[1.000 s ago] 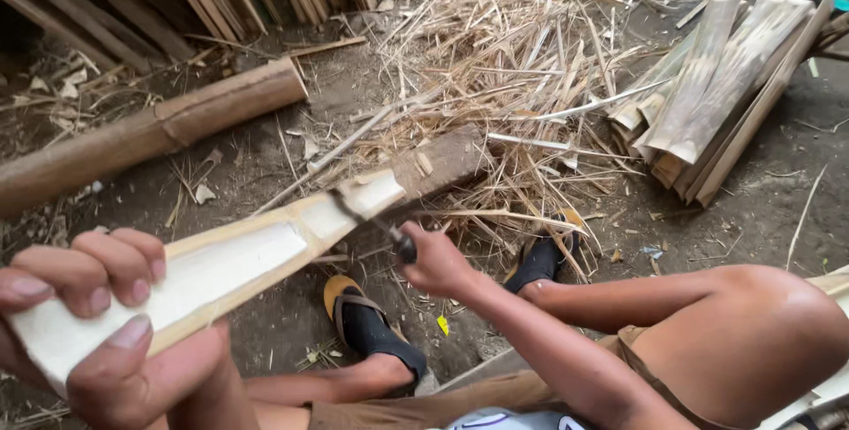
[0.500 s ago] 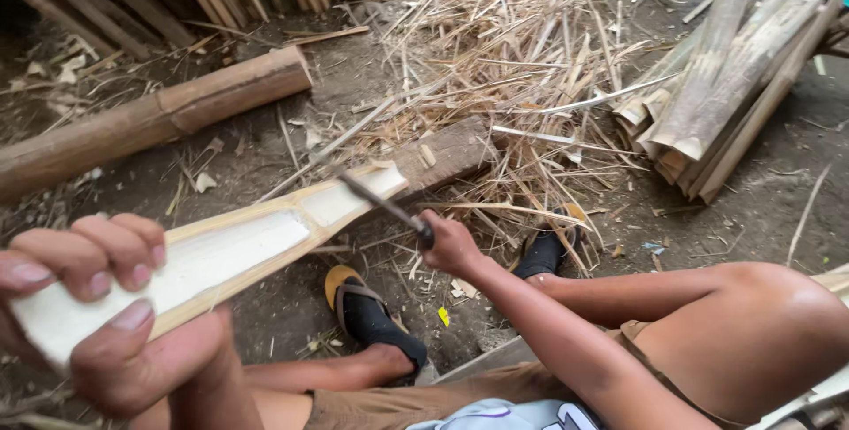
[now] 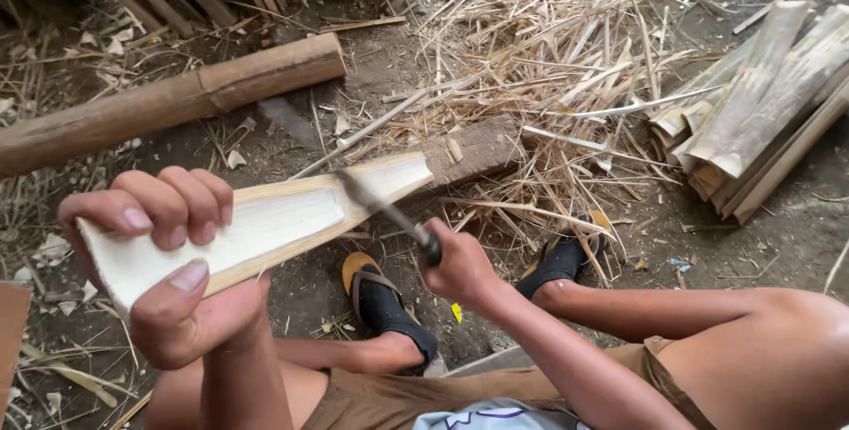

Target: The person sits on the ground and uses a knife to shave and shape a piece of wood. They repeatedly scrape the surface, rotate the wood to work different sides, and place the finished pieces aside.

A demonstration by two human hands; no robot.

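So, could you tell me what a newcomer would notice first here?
The pale split bamboo piece gripped by the left hand at lower left, with the right hand laying a knife across it at centre. Behind lie a round bamboo pole and scattered shavings.

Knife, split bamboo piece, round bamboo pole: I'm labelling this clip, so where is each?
knife (image 3: pixel 376 204), head view, on the dark blade.
split bamboo piece (image 3: pixel 283 222), head view, on its pale inner face.
round bamboo pole (image 3: pixel 177 103), head view, mid-length.
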